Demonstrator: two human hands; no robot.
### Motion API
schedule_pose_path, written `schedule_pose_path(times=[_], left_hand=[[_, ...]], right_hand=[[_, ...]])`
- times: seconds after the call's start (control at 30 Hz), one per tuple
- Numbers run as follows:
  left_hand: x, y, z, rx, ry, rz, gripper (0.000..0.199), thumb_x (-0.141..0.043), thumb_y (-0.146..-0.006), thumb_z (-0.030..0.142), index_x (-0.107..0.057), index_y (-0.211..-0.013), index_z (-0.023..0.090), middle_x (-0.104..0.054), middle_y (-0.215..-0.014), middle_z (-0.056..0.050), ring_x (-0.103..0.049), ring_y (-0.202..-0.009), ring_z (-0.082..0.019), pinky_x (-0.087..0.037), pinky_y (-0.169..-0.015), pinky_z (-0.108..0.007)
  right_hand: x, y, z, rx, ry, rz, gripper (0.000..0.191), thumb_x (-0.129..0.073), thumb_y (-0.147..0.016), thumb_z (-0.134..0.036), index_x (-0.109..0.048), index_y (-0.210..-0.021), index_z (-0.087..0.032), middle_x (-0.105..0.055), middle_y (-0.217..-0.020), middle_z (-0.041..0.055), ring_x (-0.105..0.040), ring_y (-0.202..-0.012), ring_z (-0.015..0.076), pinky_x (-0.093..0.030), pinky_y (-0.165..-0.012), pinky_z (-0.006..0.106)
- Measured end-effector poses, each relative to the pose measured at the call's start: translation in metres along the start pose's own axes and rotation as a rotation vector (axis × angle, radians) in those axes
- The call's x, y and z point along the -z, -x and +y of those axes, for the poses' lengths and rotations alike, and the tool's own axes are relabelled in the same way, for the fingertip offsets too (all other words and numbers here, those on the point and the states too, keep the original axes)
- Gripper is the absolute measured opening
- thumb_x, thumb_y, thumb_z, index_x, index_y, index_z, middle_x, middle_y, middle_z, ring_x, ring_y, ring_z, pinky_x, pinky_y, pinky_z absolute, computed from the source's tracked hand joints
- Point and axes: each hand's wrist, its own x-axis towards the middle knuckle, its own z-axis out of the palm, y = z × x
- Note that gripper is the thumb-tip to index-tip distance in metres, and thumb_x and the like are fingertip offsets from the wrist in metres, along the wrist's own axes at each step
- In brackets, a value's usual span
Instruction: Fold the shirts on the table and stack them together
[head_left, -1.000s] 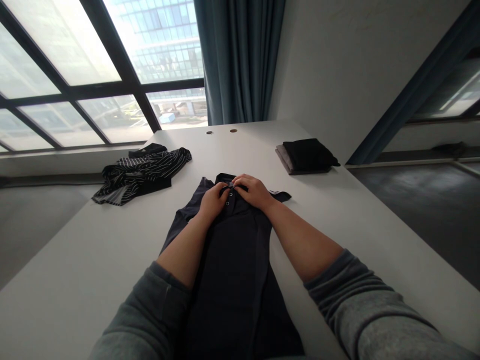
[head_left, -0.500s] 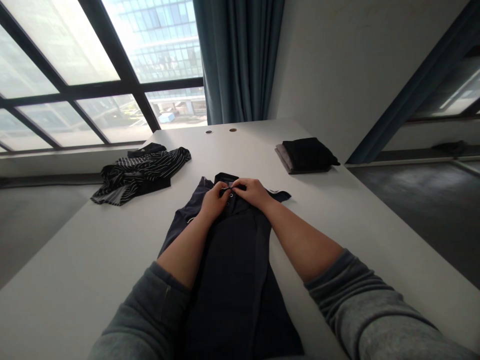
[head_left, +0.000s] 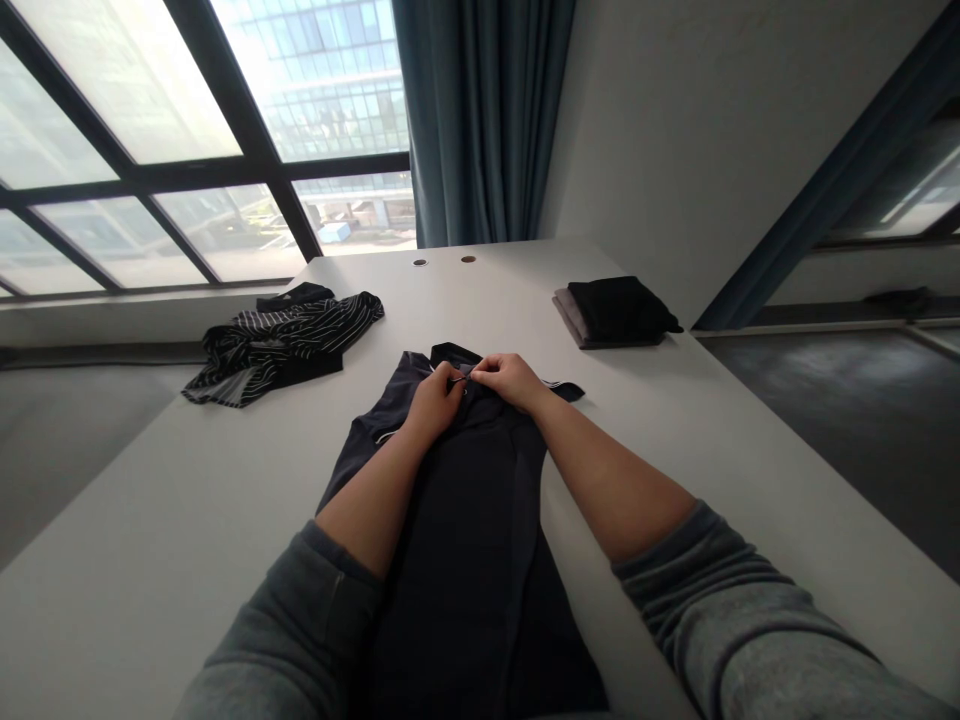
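A dark navy polo shirt (head_left: 465,540) with white-striped sleeve edges lies spread on the white table (head_left: 247,500), its collar (head_left: 454,353) pointing away from me. At the button placket just below the collar, my left hand (head_left: 437,398) pinches the cloth between thumb and fingers. Close beside it, my right hand (head_left: 510,380) pinches the placket too, the fingertips of both hands nearly touching. A light button shows just under the fingers; the part gripped between them is too small to make out.
A crumpled black-and-white striped garment (head_left: 289,345) lies at the far left of the table. Toward the far right sits a stack of folded dark clothes (head_left: 619,312). Two round cable holes are near the back edge, before a blue curtain (head_left: 484,120) and window.
Both hands stay at the placket with small finger movements. My right fingertips have shifted slightly right, opening a little more space from the left ones. The view has moved slightly.
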Motion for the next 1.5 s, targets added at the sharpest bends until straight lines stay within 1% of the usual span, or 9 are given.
schedule_pose_path(times=[0.1, 0.27, 0.47, 0.63, 0.8, 0.97, 1.13, 1.33, 1.5], left_hand=[[0.000, 0.001, 0.003, 0.023, -0.018, -0.004, 0.002, -0.066, -0.092, 0.023, -0.065, -0.093, 0.024, -0.070, -0.082, 0.001, -0.060, -0.069, -0.018, -0.041, -0.066, -0.029], [0.001, 0.001, 0.003, 0.017, -0.023, 0.015, 0.011, -0.071, -0.091, 0.034, -0.071, -0.097, 0.024, -0.072, -0.084, 0.001, -0.059, -0.067, -0.016, -0.041, -0.066, -0.029], [0.001, -0.002, -0.005, 0.034, 0.068, 0.003, 0.007, -0.072, -0.088, 0.030, -0.070, -0.090, 0.023, -0.069, -0.080, 0.002, -0.054, -0.065, -0.015, -0.038, -0.063, -0.028], [0.000, -0.005, -0.010, 0.050, 0.162, 0.014, 0.005, -0.071, -0.086, 0.026, -0.069, -0.088, 0.022, -0.070, -0.085, 0.002, -0.053, -0.067, -0.014, -0.040, -0.066, -0.028], [-0.001, -0.006, -0.012, 0.079, 0.290, 0.014, 0.007, -0.071, -0.086, 0.027, -0.068, -0.086, 0.021, -0.070, -0.085, 0.001, -0.059, -0.075, -0.014, -0.045, -0.073, -0.027], [0.000, -0.004, -0.010, 0.072, 0.311, 0.018, 0.009, -0.072, -0.087, 0.029, -0.068, -0.090, 0.021, -0.073, -0.093, -0.001, -0.064, -0.082, -0.015, -0.048, -0.078, -0.028], [0.005, -0.002, -0.005, 0.007, 0.212, 0.016, 0.012, -0.073, -0.088, 0.031, -0.069, -0.094, 0.022, -0.075, -0.099, -0.003, -0.068, -0.092, -0.019, -0.051, -0.083, -0.032], [0.007, -0.003, -0.008, -0.017, 0.210, -0.030, 0.017, -0.078, -0.084, 0.028, -0.070, -0.097, 0.022, -0.076, -0.103, -0.003, -0.069, -0.092, -0.020, -0.052, -0.087, -0.034], [0.006, -0.004, -0.012, -0.026, 0.229, -0.023, 0.013, -0.076, -0.082, 0.023, -0.068, -0.092, 0.021, -0.075, -0.102, -0.003, -0.068, -0.090, -0.018, -0.052, -0.086, -0.033]], right_hand=[[0.001, 0.002, -0.004, 0.035, 0.057, 0.002, 0.021, -0.072, -0.077, -0.036, -0.079, -0.081, -0.016, -0.075, -0.075, 0.0024, -0.065, -0.071, 0.0168, -0.047, -0.067, 0.027], [0.000, 0.005, -0.012, 0.072, 0.118, 0.022, 0.017, -0.071, -0.079, -0.031, -0.080, -0.083, -0.017, -0.076, -0.077, 0.0029, -0.068, -0.073, 0.0172, -0.049, -0.069, 0.027], [0.002, 0.005, -0.011, 0.120, 0.141, -0.034, 0.016, -0.069, -0.077, -0.023, -0.080, -0.087, -0.018, -0.078, -0.081, 0.0022, -0.070, -0.076, 0.0166, -0.052, -0.074, 0.026], [0.003, 0.006, -0.016, 0.181, 0.171, -0.070, 0.019, -0.067, -0.075, -0.018, -0.081, -0.089, -0.020, -0.076, -0.078, 0.0006, -0.068, -0.074, 0.0161, -0.052, -0.075, 0.028], [0.001, 0.005, -0.017, 0.210, 0.115, -0.037, 0.020, -0.066, -0.076, -0.016, -0.079, -0.090, -0.021, -0.077, -0.086, 0.0018, -0.070, -0.080, 0.0176, -0.054, -0.080, 0.030], [-0.004, 0.002, -0.011, 0.115, -0.089, 0.006, 0.012, -0.073, -0.074, -0.024, -0.073, -0.085, -0.019, -0.078, -0.088, 0.0046, -0.072, -0.085, 0.0197, -0.055, -0.083, 0.034], [-0.008, 0.001, -0.007, 0.007, -0.319, -0.001, 0.023, -0.082, -0.067, -0.030, -0.069, -0.082, -0.019, -0.077, -0.087, 0.0046, -0.072, -0.085, 0.0195, -0.055, -0.087, 0.035], [-0.010, 0.000, -0.001, -0.069, -0.480, -0.038, 0.031, -0.087, -0.059, -0.030, -0.068, -0.081, -0.018, -0.076, -0.085, 0.0030, -0.069, -0.083, 0.0171, -0.053, -0.085, 0.032], [-0.010, 0.000, 0.000, -0.115, -0.558, -0.053, 0.028, -0.084, -0.057, -0.027, -0.071, -0.081, -0.018, -0.073, -0.083, 0.0006, -0.065, -0.084, 0.0150, -0.049, -0.087, 0.030]])
